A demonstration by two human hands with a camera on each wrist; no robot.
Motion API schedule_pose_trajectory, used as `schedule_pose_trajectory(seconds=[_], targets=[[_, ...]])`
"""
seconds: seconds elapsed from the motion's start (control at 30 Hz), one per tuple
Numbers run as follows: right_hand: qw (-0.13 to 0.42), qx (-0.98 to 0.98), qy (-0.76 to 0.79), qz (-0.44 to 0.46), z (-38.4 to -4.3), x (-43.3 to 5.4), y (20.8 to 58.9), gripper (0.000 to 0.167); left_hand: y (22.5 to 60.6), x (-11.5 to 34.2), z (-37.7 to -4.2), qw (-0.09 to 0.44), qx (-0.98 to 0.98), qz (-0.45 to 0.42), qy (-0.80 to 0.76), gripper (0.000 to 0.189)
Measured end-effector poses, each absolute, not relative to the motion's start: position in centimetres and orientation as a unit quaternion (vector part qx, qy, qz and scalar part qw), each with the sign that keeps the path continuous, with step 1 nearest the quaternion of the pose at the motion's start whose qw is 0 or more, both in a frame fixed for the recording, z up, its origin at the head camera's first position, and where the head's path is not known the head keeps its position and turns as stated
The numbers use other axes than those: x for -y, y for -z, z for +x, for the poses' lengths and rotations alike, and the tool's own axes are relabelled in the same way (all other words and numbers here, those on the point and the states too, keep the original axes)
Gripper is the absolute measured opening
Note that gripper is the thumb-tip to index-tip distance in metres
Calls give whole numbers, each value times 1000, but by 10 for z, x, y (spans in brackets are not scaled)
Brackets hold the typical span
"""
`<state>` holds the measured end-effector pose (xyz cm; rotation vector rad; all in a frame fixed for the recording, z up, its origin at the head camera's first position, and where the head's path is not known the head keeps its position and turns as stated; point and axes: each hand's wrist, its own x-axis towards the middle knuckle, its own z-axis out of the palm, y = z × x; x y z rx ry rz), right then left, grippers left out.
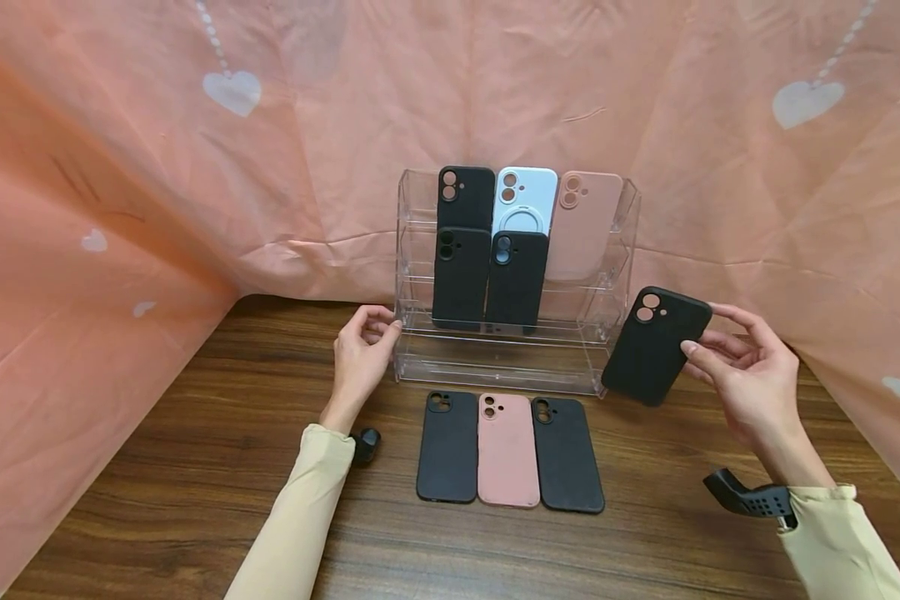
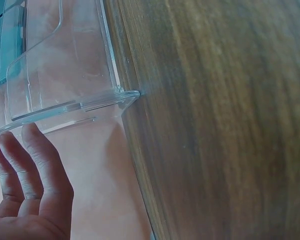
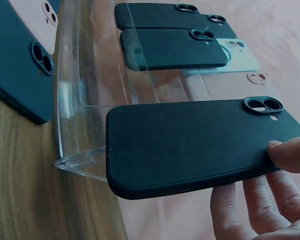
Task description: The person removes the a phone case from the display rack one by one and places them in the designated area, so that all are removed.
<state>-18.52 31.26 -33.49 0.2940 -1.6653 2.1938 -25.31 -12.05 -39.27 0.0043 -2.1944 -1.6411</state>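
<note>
As right hand (image 1: 757, 379) pinches case (image 1: 648, 354), left hand (image 1: 363, 350) bent, touching rack (image 1: 495, 373)

My left arm (image 1: 291, 518) reaches forward, left hand (image 1: 363, 346) loosely bent at the fingers (image 2: 46, 157); its thumb (image 1: 392, 336) pressure hard to judge. My right hand (image 1: 753, 375) out rightward, thumb and fingers pinching.

My head view is bright | table (image 1: 420, 554) has soft sheen | clear rack (image 3: 66, 100) glints | my wrist views look bluish
</note>
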Motion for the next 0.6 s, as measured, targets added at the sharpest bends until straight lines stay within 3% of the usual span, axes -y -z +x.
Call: schedule_pose_trajectory(seconds=[0.6], targets=[[90, 634, -761, 105, -169, -333, 357, 62, 393, 121, -254, 203, 787, 0, 583, 13]])
